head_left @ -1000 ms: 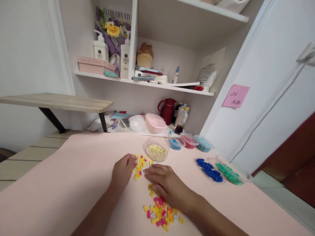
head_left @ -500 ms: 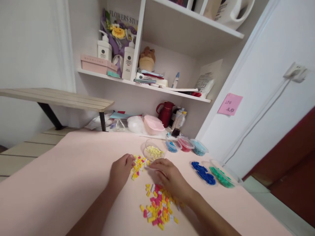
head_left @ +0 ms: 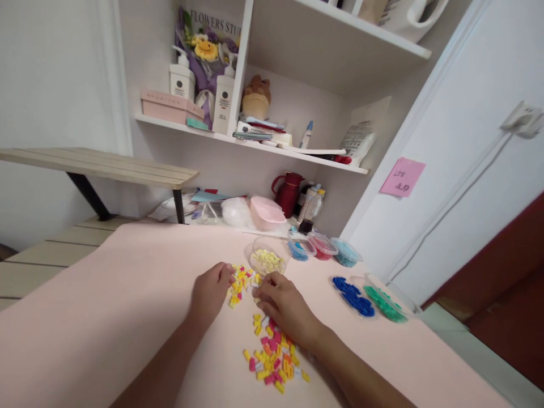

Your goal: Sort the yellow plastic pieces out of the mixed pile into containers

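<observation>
My left hand [head_left: 211, 290] rests at the left edge of a small pile of yellow, pink and white brick-like pieces [head_left: 242, 279], fingers curled; anything in them is hidden. At the right side of that pile, my right hand [head_left: 284, 305] has its thumb and fingertips brought together, and what they pinch is too small to make out. Nearer me, partly beneath the right wrist, lies a larger spread of yellow, pink, orange and white pieces [head_left: 272, 357]. Just beyond both hands stands a clear container [head_left: 254, 249] holding pale yellow pieces [head_left: 268, 260].
Clear tubs with blue [head_left: 300, 251], red [head_left: 323, 248] and light blue pieces [head_left: 346, 255] line the back right. Closer are dark blue [head_left: 352, 297] and green pieces [head_left: 385, 303] in containers. A pink bowl [head_left: 267, 212] and red jug [head_left: 289, 192] stand behind the table.
My right hand has drawn slightly left, its fingers more bent and closer together over the small pile. My left hand stays beside the pile. The camera view has shifted a little.
</observation>
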Tool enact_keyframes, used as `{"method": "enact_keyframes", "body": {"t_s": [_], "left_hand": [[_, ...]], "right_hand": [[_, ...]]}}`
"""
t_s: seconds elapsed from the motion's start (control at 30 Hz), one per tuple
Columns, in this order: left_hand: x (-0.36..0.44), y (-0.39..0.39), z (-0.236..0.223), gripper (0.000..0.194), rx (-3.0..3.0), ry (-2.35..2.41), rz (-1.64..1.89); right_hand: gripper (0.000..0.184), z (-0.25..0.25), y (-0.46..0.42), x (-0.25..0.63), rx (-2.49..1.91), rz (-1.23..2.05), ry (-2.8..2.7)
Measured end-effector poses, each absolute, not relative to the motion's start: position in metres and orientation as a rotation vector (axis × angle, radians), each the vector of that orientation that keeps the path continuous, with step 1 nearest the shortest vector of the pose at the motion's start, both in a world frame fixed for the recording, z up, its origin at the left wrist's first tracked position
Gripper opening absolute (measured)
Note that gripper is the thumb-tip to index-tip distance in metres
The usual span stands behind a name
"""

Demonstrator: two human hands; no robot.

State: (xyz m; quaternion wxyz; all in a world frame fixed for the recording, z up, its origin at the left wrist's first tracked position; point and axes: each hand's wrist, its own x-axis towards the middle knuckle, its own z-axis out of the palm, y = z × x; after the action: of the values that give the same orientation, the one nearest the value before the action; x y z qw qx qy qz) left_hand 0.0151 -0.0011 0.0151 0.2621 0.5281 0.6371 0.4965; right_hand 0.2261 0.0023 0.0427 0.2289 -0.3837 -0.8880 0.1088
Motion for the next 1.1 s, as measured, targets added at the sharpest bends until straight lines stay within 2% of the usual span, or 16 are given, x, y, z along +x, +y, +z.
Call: {"method": "enact_keyframes", "body": {"t_s": [0.33, 0.87, 1.1], "left_hand": [[0.016, 0.0, 0.019, 0.035, 1.369, 1.68, 1.388], [0.017, -0.002, 0.023, 0.033, 1.363, 1.697, 1.362], [0.016, -0.001, 0.02, 0.036, 1.369, 1.678, 1.376]], "right_hand": [[0.015, 0.038, 0.005, 0.228, -1.013, 0.384, -2.368], [0.014, 0.038, 0.003, 0.231, -1.023, 0.392, -2.363], [0.013, 0.072, 0.011, 0.244, -0.978, 0.326, -2.229]]}}
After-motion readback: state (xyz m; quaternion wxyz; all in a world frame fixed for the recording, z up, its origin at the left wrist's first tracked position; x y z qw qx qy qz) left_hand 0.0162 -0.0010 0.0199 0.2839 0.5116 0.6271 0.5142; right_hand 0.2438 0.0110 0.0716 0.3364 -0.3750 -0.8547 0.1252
